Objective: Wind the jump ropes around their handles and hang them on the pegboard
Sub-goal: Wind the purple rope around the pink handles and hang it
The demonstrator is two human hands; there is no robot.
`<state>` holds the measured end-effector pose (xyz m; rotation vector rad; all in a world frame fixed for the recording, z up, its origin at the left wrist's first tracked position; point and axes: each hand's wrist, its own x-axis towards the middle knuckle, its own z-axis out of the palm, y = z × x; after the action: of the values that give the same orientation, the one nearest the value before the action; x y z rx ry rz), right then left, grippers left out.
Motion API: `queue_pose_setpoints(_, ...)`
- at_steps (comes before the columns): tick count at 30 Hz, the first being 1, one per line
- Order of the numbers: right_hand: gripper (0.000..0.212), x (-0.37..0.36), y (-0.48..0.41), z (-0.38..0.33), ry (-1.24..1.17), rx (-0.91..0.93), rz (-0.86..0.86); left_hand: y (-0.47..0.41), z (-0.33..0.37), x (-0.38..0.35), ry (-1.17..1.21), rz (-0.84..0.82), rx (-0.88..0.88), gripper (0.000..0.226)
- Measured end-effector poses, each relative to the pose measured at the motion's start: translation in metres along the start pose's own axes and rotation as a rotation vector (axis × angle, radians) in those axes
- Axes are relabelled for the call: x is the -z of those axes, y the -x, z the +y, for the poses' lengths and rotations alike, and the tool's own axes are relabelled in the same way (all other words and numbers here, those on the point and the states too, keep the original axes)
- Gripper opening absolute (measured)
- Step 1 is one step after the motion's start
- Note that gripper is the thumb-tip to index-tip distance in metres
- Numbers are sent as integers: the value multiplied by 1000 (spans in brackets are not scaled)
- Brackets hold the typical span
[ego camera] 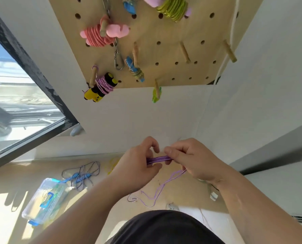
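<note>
Head view: my left hand (140, 158) and right hand (190, 158) each pinch the thin purple jump rope (159, 159), grip pressed together on its bundled strands, loose tail hanging toward the floor; beyond, wound ropes hang on the tan wooden pegboard (164, 50).

bright daylight is let in through the window (21, 95) at the left, and hard shadows are thrown across the sunlit floor (9, 196). the wall (146, 111) is lit evenly. straight edges are bent by wide-angle distortion toward the borders, and fine detail is softened throughout.
</note>
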<state>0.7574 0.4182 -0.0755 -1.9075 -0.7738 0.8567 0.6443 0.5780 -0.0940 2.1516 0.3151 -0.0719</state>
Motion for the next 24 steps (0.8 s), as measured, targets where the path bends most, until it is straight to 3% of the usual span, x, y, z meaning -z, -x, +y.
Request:
queue_pose_setpoints(5, 23, 55, 3, 28, 15, 58, 31, -35, 12, -37, -164, 104, 71, 15)
queue_pose_setpoints(11, 27, 99, 14, 50, -180, 57, 115, -63, 28, -81, -137, 171, 42, 24)
queue_pose_setpoints(17, 30, 125, 25, 54, -406, 105, 112, -75, 52, -105, -9, 256, 206, 14)
queue_pose_setpoints(24, 30, 133, 37, 61, -532, 224, 187, -79, 63, -109, 33, 193, 176, 41)
